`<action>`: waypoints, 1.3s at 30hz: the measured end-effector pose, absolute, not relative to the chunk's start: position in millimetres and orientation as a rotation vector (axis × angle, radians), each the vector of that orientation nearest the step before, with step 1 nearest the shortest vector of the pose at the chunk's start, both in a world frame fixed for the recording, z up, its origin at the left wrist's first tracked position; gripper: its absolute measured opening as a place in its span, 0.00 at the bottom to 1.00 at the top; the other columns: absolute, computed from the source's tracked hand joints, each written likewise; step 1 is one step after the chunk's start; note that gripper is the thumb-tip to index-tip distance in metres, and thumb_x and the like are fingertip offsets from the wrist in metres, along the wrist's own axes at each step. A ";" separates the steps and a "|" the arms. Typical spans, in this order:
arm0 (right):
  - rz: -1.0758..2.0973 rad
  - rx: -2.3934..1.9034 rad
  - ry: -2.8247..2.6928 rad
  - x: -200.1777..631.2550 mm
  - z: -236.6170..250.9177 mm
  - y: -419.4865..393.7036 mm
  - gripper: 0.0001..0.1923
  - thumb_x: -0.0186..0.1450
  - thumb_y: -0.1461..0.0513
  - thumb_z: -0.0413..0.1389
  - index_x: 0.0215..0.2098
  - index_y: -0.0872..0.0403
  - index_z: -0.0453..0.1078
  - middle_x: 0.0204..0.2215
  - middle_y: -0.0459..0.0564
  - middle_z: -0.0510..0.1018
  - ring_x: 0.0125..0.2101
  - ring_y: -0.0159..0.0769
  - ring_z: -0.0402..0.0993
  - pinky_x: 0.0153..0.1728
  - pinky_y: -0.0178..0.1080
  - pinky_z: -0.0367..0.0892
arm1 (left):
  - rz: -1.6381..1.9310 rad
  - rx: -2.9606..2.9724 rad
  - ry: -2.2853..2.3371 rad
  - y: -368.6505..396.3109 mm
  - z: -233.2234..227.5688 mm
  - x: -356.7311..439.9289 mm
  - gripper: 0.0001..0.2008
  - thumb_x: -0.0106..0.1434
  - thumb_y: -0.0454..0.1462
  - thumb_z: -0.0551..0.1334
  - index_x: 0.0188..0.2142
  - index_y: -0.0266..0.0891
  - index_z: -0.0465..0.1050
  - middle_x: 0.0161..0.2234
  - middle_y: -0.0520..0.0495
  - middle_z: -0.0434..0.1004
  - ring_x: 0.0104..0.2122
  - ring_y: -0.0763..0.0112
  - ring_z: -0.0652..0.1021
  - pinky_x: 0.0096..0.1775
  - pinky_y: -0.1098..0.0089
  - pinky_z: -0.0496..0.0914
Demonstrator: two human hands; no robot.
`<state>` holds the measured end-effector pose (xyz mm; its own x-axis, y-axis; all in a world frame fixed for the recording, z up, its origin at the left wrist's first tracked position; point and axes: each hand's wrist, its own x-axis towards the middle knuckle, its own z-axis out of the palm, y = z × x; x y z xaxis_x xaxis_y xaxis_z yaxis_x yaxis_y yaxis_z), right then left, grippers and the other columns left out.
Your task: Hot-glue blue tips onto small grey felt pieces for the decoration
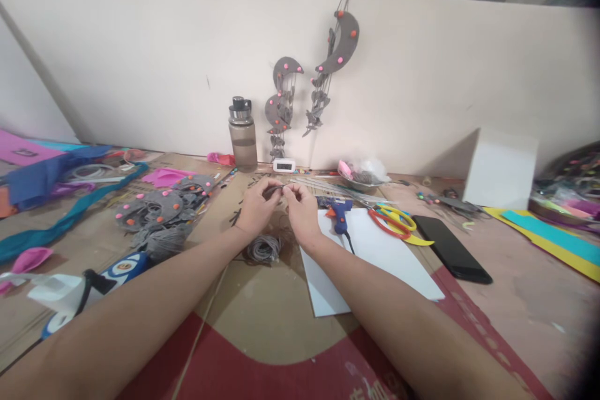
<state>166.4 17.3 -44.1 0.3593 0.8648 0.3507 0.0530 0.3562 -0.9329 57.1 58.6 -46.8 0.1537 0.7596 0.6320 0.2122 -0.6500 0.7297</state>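
My left hand [257, 207] and my right hand [302, 214] meet above the middle of the cardboard. Both are closed in a pinch on a thin dark grey cord [274, 188], which runs between the fingertips. Part of the cord is hidden behind the fingers. Just below the hands lies a loose coil of grey cord [264, 249]. A blue glue gun [341, 215] rests on white paper [375, 262] to the right of my right hand.
On the right are scissors [390, 224] and a black phone [452, 249]. Grey felt pieces with pompoms [162, 209] lie left. A bottle [242, 137] and small clock [284, 165] stand by the wall, where felt moon hangings [347, 44] hang.
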 end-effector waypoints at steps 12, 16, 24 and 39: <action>0.634 -1.058 -1.092 165.5 -41.4 14.8 0.08 0.62 0.56 0.53 0.32 0.53 0.67 0.27 0.44 0.72 0.27 0.31 0.65 0.31 0.34 0.62 | 1.421 1.782 0.830 53.9 -44.3 59.2 0.09 0.60 0.42 0.60 0.36 0.39 0.69 0.32 0.50 0.76 0.32 0.71 0.77 0.35 0.71 0.71; 0.605 -1.062 -1.107 165.2 -39.3 12.8 0.08 0.61 0.56 0.53 0.31 0.53 0.68 0.26 0.44 0.72 0.28 0.31 0.67 0.32 0.35 0.63 | 1.425 1.753 0.785 51.1 -42.2 60.6 0.09 0.60 0.42 0.61 0.36 0.39 0.68 0.32 0.50 0.75 0.31 0.72 0.76 0.36 0.70 0.71; 0.640 -1.075 -1.074 163.9 -38.5 11.1 0.08 0.62 0.56 0.53 0.31 0.52 0.64 0.24 0.42 0.69 0.24 0.30 0.65 0.26 0.34 0.62 | 1.377 1.620 0.711 49.1 -44.3 61.5 0.10 0.60 0.43 0.60 0.36 0.39 0.66 0.30 0.52 0.72 0.27 0.74 0.74 0.32 0.72 0.71; 0.577 -1.149 -1.323 160.7 -40.7 10.5 0.09 0.66 0.58 0.47 0.33 0.54 0.66 0.30 0.45 0.72 0.33 0.33 0.67 0.39 0.37 0.61 | 1.485 1.034 0.735 63.3 -37.9 58.3 0.12 0.47 0.40 0.66 0.29 0.40 0.66 0.20 0.56 0.70 0.19 0.75 0.70 0.23 0.74 0.64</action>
